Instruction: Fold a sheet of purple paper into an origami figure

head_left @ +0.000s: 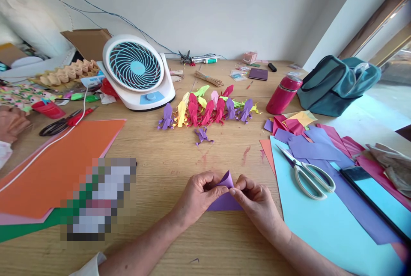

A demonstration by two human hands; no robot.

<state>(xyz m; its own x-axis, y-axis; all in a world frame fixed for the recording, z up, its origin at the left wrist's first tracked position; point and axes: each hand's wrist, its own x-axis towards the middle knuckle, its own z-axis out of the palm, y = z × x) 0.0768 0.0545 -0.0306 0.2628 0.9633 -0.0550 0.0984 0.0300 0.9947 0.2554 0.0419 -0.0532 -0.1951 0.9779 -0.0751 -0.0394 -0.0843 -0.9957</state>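
Note:
Between my two hands is a sheet of purple paper [225, 202], its far corner curled up and its near edge straight. My left hand [201, 194] pinches it from the left, thumb over the raised flap. From the right, my right hand [257, 199] grips the same paper with thumb and curled fingers, the thumb tips nearly meeting. Beyond them lies a small purple folded paper figure [203, 136]. Farther back stands a cluster of folded paper figures [207, 112] in red, purple, yellow, green and pink.
White-handled scissors [310, 175] rest on light blue paper [308, 229] at right, near purple sheets [316, 147] and a ruler-like black-edged slab [374, 199]. Orange paper [64, 160] and a blurred-out device [102, 201] lie left. Behind are a fan [138, 70], red flask [282, 95] and teal bag [334, 90]. Another person's hand [13, 124] shows far left.

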